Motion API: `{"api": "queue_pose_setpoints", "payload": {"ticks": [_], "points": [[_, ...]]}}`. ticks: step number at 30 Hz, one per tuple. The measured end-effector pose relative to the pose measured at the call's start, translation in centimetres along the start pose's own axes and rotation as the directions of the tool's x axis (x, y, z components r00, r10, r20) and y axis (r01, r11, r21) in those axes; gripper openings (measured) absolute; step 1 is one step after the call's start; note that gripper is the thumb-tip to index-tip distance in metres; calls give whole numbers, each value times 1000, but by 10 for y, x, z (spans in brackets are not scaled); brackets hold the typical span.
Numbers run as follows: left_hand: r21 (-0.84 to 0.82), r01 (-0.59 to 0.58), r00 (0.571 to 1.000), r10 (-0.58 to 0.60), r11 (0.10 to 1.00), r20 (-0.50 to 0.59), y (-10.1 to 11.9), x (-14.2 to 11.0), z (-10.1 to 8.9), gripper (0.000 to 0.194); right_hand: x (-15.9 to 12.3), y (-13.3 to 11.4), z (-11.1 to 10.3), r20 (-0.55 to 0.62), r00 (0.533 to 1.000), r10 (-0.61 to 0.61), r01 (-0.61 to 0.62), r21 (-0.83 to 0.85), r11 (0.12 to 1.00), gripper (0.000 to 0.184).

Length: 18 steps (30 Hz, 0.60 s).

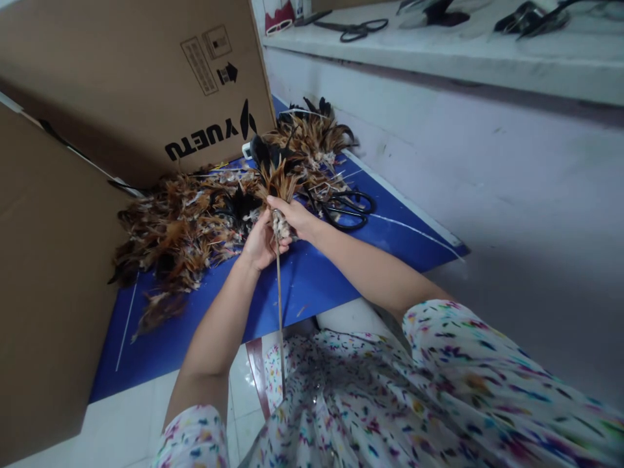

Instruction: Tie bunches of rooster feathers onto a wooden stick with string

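Both hands meet over the blue table around a bunch of brown and black feathers (279,179) set at the top of a thin stick (279,292). My left hand (262,242) is closed round the base of the bunch, where pale fluffy quill ends show. From the right, my right hand (295,218) grips the same feathers, its thumb lying across their front. The stick hangs down from the hands toward my lap. Behind and to the left spreads a large heap of loose feathers (180,221). Black-handled scissors (348,209) lie just right of my right hand.
Large cardboard boxes (136,78) stand at the left and back of the blue table (322,312). Another feather pile (312,133) lies at the far corner. A white shelf (439,49) along the right wall bears a second pair of scissors (358,29) and dark tools.
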<state>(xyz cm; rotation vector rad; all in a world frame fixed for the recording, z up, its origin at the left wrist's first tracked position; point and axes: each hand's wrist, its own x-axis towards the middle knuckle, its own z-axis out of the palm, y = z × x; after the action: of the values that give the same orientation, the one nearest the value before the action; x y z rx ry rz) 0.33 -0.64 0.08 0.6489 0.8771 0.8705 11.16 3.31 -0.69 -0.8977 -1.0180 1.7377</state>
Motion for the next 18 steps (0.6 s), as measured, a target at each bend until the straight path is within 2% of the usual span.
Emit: {"api": "queue_pose_setpoints", "payload": {"ticks": [3, 6, 13, 18], "points": [[27, -5, 999, 4, 1000, 40, -4, 4, -2, 46, -2, 0, 1, 33, 999, -5, 5, -11, 1000, 27], [75, -3, 998, -2, 997, 61, -6, 6, -8, 47, -2, 2, 0, 83, 997, 3, -1, -25, 1000, 34], [153, -88, 996, 91, 984, -16, -7, 6, -18, 24, 4, 11, -5, 186, 982, -27, 37, -52, 998, 42], [114, -16, 999, 22, 993, -48, -5, 6, -18, 23, 7, 16, -7, 227, 973, -46, 66, -85, 994, 46]]}}
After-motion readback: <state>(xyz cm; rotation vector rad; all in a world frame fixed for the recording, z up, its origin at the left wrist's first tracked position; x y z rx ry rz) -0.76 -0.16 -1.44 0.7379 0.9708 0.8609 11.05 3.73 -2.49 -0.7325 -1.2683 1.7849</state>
